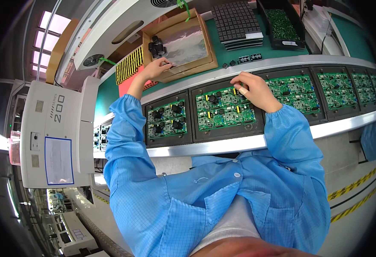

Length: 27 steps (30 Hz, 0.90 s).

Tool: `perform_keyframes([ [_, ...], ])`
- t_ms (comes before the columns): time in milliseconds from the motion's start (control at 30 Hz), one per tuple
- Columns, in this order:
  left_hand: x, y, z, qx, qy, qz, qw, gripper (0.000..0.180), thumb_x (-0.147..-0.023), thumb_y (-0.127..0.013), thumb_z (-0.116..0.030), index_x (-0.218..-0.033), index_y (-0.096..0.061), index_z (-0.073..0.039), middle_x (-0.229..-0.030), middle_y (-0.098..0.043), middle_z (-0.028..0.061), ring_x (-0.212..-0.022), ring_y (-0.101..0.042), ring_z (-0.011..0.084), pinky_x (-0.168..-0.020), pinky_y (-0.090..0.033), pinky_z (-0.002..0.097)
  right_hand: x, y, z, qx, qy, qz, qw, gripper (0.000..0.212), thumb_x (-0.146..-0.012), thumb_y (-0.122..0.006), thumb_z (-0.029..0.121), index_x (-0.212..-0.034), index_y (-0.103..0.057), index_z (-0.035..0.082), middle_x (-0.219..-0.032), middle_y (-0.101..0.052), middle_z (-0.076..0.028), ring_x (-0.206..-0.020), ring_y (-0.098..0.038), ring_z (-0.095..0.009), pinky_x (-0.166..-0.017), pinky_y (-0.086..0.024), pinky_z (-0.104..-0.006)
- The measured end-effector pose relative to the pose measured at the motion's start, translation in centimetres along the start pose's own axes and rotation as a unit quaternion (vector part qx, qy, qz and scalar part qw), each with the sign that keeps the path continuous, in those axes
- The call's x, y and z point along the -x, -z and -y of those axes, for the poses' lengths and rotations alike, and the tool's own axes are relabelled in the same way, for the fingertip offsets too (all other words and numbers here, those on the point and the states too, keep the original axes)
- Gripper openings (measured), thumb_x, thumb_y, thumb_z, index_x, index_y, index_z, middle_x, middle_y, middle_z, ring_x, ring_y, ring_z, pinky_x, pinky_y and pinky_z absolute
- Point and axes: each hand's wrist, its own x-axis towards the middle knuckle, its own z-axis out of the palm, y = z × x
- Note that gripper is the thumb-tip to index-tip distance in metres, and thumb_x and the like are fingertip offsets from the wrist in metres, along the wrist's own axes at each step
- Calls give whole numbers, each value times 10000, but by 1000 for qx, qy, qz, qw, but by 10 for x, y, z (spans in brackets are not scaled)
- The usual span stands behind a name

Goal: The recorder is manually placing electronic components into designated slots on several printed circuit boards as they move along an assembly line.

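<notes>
My left hand (155,70) reaches over the near left rim of a cardboard box (213,58). Its fingers are bent together; whatever they hold, if anything, is too small to make out. Just beyond them, black cylindrical parts (156,46), which look like capacitors, lie in the box beside a clear plastic sheet. Above a green circuit board panel (226,118) in a black tray hovers my right hand (256,91), its fingers curled toward the thumb, which has a pale band round it. Any part in that grip is hidden. A round black part (212,99) stands on this panel.
More boards in black trays (166,118) line the metal-edged conveyor to both sides. Behind stand stacked black foam trays (237,23) and a black bin (282,28) of small green parts. Loose black parts (250,58) lie by the rail. A white machine (59,128) stands left.
</notes>
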Motion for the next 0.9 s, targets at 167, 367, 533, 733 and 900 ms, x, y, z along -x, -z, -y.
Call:
perform_keyframes([
  [167, 4, 1, -1, 4, 33, 12, 999, 355, -977, -669, -415, -1167, -675, -115, -770, -588, 48, -736, -544, 146, -691, -448, 319, -1, 6, 6, 24, -49, 39, 998, 122, -957, -662, 142, -1054, -690, 75, -987, -676, -96, -878, -673, -317, -770, -546, -419],
  [367, 8, 6, 2, -54, -2, -7, 999, 386, -982, -636, -448, -1211, -676, -140, -847, -633, 88, -779, -598, 195, -723, -478, 340, 0, 9, 6, 30, -46, 35, 998, 129, -957, -666, 154, -1054, -689, 74, -998, -682, -99, -883, -676, -323, -771, -550, -425],
  [533, 14, 12, -4, -100, 22, 22, 994, 422, -1008, -578, -484, -1253, -656, -150, -1072, -717, 195, -976, -690, 316, -847, -527, 399, 1, 10, 4, 25, -50, 36, 998, 133, -954, -666, 154, -1055, -686, 69, -1002, -682, -103, -889, -676, -334, -775, -551, -431],
  [733, 13, 7, -11, -5, 6, 32, 999, 383, -1028, -596, -427, -1262, -610, -123, -839, -620, 94, -779, -585, 201, -747, -486, 342, 3, 7, -6, 19, 0, -2, 1000, 140, -944, -685, 103, -1079, -702, 67, -935, -643, -70, -704, -580, -212, -655, -492, -352],
  [900, 3, 2, -7, -13, -9, 4, 1000, 313, -1039, -612, -354, -1192, -598, -81, -797, -568, 9, -774, -535, 127, -713, -458, 305, 4, 12, -2, 19, -14, 15, 1000, 142, -951, -679, 105, -1086, -701, 66, -942, -647, -66, -703, -572, -209, -657, -492, -348],
])
